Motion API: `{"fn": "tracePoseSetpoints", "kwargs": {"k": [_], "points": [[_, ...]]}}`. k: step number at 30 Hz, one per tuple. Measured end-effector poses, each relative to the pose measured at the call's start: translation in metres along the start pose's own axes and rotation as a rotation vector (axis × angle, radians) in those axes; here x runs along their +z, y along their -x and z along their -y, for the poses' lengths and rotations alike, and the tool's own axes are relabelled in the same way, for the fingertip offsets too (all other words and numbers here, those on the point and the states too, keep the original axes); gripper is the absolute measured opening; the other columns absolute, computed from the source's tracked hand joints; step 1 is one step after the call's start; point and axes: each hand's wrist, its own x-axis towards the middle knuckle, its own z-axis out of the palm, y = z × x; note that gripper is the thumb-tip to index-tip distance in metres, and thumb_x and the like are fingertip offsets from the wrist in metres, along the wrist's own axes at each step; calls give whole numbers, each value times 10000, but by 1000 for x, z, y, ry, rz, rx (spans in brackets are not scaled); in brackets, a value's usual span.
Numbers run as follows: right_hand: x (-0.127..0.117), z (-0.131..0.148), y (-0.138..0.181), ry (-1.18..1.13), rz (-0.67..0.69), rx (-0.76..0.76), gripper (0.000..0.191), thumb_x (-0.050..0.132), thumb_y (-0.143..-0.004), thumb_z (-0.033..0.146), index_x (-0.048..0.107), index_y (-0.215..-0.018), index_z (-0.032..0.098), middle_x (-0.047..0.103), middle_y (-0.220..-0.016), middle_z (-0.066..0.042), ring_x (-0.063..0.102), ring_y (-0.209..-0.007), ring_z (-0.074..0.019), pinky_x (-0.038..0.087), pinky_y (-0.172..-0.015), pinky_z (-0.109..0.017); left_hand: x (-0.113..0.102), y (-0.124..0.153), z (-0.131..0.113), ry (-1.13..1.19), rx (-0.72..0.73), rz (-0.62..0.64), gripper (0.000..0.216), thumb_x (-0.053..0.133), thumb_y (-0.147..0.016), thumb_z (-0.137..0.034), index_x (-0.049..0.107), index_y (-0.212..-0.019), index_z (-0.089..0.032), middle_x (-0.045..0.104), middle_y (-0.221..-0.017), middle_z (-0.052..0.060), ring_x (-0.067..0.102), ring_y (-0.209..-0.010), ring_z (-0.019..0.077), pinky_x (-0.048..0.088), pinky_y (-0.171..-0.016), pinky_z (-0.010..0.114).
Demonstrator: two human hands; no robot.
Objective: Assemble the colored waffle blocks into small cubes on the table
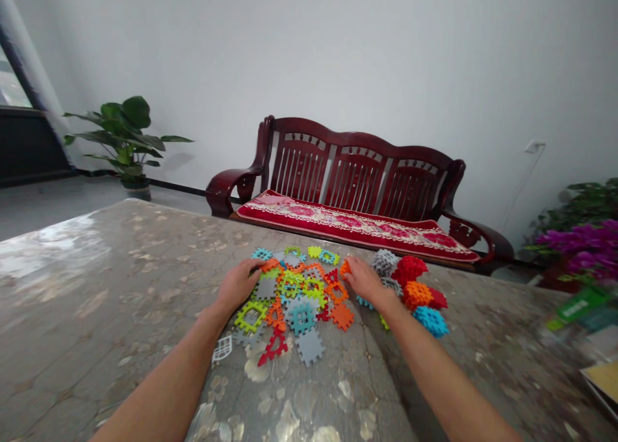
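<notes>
Flat interlocking plastic tiles with toothed edges lie in a loose pile on the table (159,287), among them a grey tile (309,347), a teal tile (302,318), a lime frame tile (251,316) and a red triangular tile (274,348). My left hand (237,284) is at the pile's left edge, fingertips closed on an orange tile (272,264). At the right side, my right hand (363,278) pinches another orange tile (344,268), partly covered by the fingers. A solid orange tile (342,316) lies in front of that hand.
Right of my right hand are stacked grey (385,262), red (410,270), orange (418,294) and blue tiles (431,321). A white grid piece (222,349) lies by my left forearm. Behind the table stands a wooden bench (357,178); purple flowers (579,249) are far right.
</notes>
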Motion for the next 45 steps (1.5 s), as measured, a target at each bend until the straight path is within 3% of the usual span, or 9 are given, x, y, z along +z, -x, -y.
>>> {"fn": "tracePoseSetpoints", "kwargs": {"k": [6, 13, 19, 25, 33, 39, 42, 45], "points": [[3, 5, 7, 56, -2, -25, 247, 445, -926, 171, 563, -1143, 179, 607, -1199, -134, 559, -1143, -266, 421, -976, -376, -2, 0, -3, -10, -26, 13, 369, 462, -872, -276, 702, -1151, -247, 708, -1230, 35, 630, -1137, 231, 452, -1032, 358], [1, -6, 3, 51, 27, -27, 341, 386, -909, 114, 569, -1194, 152, 613, -1210, -151, 544, -1171, -258, 397, -1033, -383, -2, 1, -3, 6, -23, 9, 370, 463, -868, -263, 702, -1150, -252, 706, -1234, 32, 630, -1137, 230, 452, -1037, 361], [-2, -24, -15, -15, 110, -53, 461, 373, -904, 142, 538, -1335, 142, 575, -1377, -122, 469, -1322, -230, 330, -1132, -365, -3, 1, -4, 12, -18, 10, 372, 454, -879, -281, 700, -1154, -242, 704, -1228, 44, 630, -1140, 233, 447, -1042, 366], [-1, -37, -26, -56, 178, -30, 503, 385, -834, 93, 605, -1280, 165, 654, -1291, -90, 575, -1207, -215, 399, -1074, -345, -3, 1, -5, 1, -24, 17, 377, 458, -874, -284, 701, -1157, -233, 704, -1230, 51, 630, -1140, 243, 456, -1030, 372], [6, -36, -32, -23, 170, -4, 530, 410, -832, 94, 574, -1335, 126, 601, -1365, -142, 533, -1267, -262, 353, -1107, -385, -1, 0, -1, -2, -10, 11, 378, 456, -866, -258, 698, -1155, -222, 706, -1223, 48, 628, -1132, 230, 452, -1027, 353], [-1, -30, -25, 20, 158, -4, 532, 357, -887, 133, 529, -1390, 105, 565, -1410, -158, 493, -1326, -262, 314, -1139, -385, 1, -1, 0, -6, -10, 13, 384, 454, -873, -264, 693, -1169, -214, 702, -1229, 59, 626, -1137, 233, 445, -1038, 360], [-6, -23, -23, 34, 151, -20, 531, 447, -902, 264, 511, -1416, 146, 537, -1444, -138, 476, -1341, -286, 317, -1141, -401, 0, -1, -1, -4, -14, 11, 381, 454, -875, -267, 697, -1165, -224, 704, -1227, 54, 626, -1139, 235, 446, -1036, 361], [-5, -17, -23, 44, 159, -23, 634, 619, -796, 305, 520, -1409, 177, 543, -1439, -133, 483, -1329, -322, 347, -1118, -424, 0, -1, -1, -2, -11, 15, 386, 448, -878, -272, 694, -1170, -219, 699, -1236, 59, 622, -1149, 240, 444, -1037, 366]]}}
